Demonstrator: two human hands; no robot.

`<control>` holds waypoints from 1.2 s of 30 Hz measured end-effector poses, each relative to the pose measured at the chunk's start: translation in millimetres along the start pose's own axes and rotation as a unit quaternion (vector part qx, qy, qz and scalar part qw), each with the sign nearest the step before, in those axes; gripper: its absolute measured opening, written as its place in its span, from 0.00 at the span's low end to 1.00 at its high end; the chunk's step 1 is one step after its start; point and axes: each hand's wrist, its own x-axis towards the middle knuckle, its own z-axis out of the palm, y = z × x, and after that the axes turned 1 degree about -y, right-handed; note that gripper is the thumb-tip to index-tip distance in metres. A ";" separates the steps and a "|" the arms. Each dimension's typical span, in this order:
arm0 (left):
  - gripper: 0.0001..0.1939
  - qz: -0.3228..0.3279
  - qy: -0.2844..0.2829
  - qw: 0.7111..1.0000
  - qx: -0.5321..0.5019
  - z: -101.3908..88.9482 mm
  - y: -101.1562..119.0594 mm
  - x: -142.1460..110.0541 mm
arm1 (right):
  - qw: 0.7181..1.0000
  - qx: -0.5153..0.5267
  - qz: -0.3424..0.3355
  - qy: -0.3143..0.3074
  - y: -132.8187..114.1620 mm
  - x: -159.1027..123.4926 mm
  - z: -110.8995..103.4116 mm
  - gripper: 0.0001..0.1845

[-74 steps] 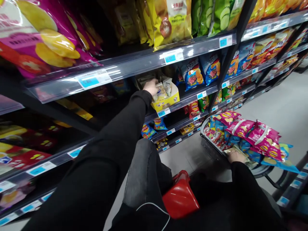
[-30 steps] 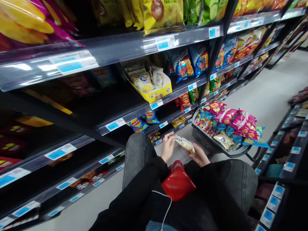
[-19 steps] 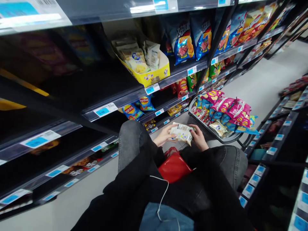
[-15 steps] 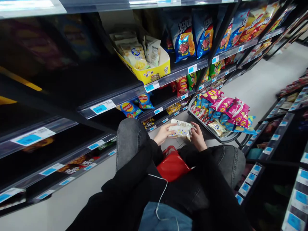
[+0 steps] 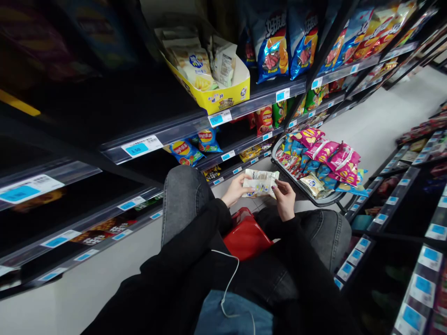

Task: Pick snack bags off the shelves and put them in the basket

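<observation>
Between my two hands is a cream-coloured snack bag (image 5: pixel 260 183), its printed back side turned up. My left hand (image 5: pixel 236 190) pinches its left end, with the thumb lying over the front. At the right end my right hand (image 5: pixel 285 199) grips the bag's edge between thumb and fingers. Similar cream bags (image 5: pixel 196 67) stand in a yellow display box (image 5: pixel 223 98) on the shelf ahead. A basket (image 5: pixel 323 202) to the right of my hands is heaped with pink chip bags (image 5: pixel 344 163), blue bags and one cream bag (image 5: pixel 312 184).
A red stool (image 5: pixel 246 235) is beneath me, between my legs. Shelves with price tags (image 5: pixel 141 147) run along the left; large blue chip bags (image 5: pixel 272 44) stand beside the box. More shelving (image 5: pixel 393 200) lines the right, with the pale aisle floor (image 5: pixel 380 102) between.
The bag has been levelled and spread flatter between both hands. My right hand has shifted slightly left. The view has moved a little, so the shelves sit slightly differently.
</observation>
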 end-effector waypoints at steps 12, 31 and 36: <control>0.15 0.101 0.110 0.982 0.115 -7.4 -8.1 8.3 | 0.998 -0.057 -0.022 0.004 -9.1 6.9 -8.7 0.18; 0.16 0.006 0.079 0.997 0.015 -0.1 10.5 -1.6 | 0.993 0.011 0.006 -0.119 -20.4 1.9 -16.0 0.11; 0.14 0.026 0.080 0.995 0.049 -4.2 12.0 1.8 | 0.992 -0.049 -0.018 -0.117 -21.3 9.4 -24.7 0.09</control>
